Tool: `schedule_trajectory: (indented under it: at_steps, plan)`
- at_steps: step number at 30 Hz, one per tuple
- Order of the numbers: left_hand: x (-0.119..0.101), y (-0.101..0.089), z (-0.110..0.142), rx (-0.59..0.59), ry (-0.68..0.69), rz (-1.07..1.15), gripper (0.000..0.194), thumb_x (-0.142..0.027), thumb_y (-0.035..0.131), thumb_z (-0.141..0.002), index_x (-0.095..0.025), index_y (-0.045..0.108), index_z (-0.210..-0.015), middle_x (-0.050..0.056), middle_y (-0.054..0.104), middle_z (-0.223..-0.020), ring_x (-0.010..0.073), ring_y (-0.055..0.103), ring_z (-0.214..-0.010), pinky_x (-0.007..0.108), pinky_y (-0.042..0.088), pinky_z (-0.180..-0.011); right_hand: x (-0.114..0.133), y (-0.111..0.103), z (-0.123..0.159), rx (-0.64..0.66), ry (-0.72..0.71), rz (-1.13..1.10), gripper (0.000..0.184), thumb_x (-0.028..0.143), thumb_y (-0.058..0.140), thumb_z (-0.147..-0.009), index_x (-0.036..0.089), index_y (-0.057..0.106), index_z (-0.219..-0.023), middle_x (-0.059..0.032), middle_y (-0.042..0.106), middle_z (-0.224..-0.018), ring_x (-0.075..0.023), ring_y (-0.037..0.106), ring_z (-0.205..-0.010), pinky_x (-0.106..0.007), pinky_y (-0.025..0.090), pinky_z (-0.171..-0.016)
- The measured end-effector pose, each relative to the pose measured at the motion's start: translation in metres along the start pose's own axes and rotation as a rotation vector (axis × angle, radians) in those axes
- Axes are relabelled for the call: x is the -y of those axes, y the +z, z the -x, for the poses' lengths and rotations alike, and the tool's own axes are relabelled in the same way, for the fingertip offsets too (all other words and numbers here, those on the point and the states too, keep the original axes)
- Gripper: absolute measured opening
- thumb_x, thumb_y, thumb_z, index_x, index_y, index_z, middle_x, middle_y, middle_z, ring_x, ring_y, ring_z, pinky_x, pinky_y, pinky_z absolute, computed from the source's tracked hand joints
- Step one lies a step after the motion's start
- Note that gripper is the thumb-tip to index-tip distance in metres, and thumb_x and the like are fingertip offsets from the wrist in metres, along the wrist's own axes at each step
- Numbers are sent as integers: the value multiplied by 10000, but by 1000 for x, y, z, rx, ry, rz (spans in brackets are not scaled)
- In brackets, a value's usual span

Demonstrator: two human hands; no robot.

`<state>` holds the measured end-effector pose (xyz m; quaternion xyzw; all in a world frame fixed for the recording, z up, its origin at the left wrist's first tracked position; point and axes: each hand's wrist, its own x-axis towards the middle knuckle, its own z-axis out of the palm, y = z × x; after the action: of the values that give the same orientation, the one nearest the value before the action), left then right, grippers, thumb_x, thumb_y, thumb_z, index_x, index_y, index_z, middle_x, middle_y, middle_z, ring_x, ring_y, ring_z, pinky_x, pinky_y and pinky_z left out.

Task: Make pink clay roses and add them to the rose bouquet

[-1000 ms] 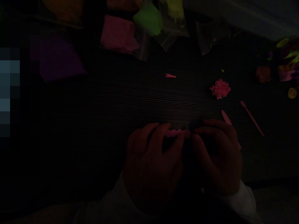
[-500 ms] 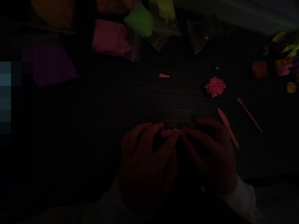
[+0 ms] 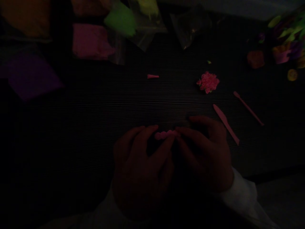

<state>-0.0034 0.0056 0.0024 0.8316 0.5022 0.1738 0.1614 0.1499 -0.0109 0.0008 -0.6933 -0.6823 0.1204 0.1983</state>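
dark, fine-lined tabletop (image 3: 95, 108) fills most of the frame; light's v. poor. lower centre i've got the l hand (image 3: 140, 168), fingers spread & loosely bent, not clenched, thumb tip on the pink disc strip (image 3: 162, 135). just right of it in frame, the r hand (image 3: 206, 156): index & thumb look closed on the strip's right end, tho it's a dim view of that grip. pink knife (image 3: 226, 123) lies near the r hand, right of centre, untouched.

key bit for me: the strip, discs overlapping in a row, sits just below frame centre, long axis approx left-right, right end a touch higher. it's upper right of the l palm, upper left of the r palm. both hands touch it; r's nearer the right end, l index tip's just beside the free left end, w/ a gap.
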Motion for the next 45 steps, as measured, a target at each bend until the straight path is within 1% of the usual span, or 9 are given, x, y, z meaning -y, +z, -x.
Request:
schedule_trajectory:
  at_steps: [9, 15, 20, 25, 32, 35, 38, 41, 45]
  plan:
    - [-1, 0, 0, -12, -10, 2, 363, -211, 566, -669, -261, 572, -1029, 71, 502, -1097, 270, 429, -1024, 460, 337, -869, 1, -6, 1, 9, -10, -81, 253, 235, 578, -679, 215, 591, -930, -63, 464, -1076, -216, 439, -993, -409, 387, -819]
    - [-3, -1, 1, 2, -9, 3, 342, -224, 568, -677, -270, 587, -1015, 75, 503, -1109, 278, 417, -1041, 464, 335, -877, -1, -9, 3, -23, -14, -108, 134, 178, 569, -673, 181, 603, -802, -62, 487, -1027, -199, 476, -944, -388, 415, -795]
    - [-5, -2, 1, 13, -35, 18, 284, -224, 567, -674, -280, 621, -947, 67, 502, -1103, 286, 404, -1039, 470, 363, -852, -2, -8, 3, -24, -43, -91, 124, 171, 590, -656, 181, 610, -779, -66, 494, -1015, -209, 477, -934, -400, 416, -781]
    - [-4, 0, 2, 13, -17, 8, 302, -264, 554, -682, -286, 601, -980, 58, 488, -1121, 287, 399, -1035, 477, 378, -834, -2, -7, 2, -3, -87, -66, 153, 181, 601, -657, 206, 614, -807, -66, 491, -1023, -221, 466, -933, -434, 403, -772]
    - [-5, 0, 4, -40, -54, 35, 264, -245, 537, -697, -269, 616, -948, 46, 512, -1090, 260, 426, -1009, 437, 401, -822, -2, -6, 4, -5, -99, -48, 151, 189, 600, -666, 215, 610, -814, -62, 490, -1021, -221, 460, -932, -429, 399, -763]
    - [-5, 1, 4, -55, -50, 46, 301, -237, 534, -700, -264, 597, -993, 51, 501, -1110, 262, 407, -1029, 438, 382, -848, -1, -6, 4, -4, -106, -30, 143, 198, 602, -666, 223, 617, -806, -57, 486, -1030, -223, 449, -941, -425, 391, -771]
    - [-4, 3, 4, -42, -56, 35, 342, -230, 530, -705, -273, 568, -1041, 52, 486, -1133, 270, 394, -1043, 447, 370, -859, -1, -6, 4, 6, -126, -15, 150, 207, 606, -662, 236, 625, -808, -52, 480, -1046, -227, 442, -948, -428, 377, -786]
    - [-4, 5, 4, -37, -64, 22, 350, -246, 533, -703, -275, 558, -1051, 48, 482, -1135, 275, 395, -1041, 455, 380, -845, -1, -6, 3, 12, -151, 11, 166, 218, 607, -658, 254, 631, -819, -51, 479, -1053, -237, 441, -946, -440, 366, -785]
    - [-4, 4, 4, -43, -60, 26, 348, -257, 532, -705, -277, 556, -1051, 46, 480, -1132, 272, 404, -1033, 456, 386, -835, -1, -5, 2, 9, -157, 29, 172, 213, 607, -657, 245, 637, -824, -64, 480, -1054, -245, 441, -945, -443, 366, -785]
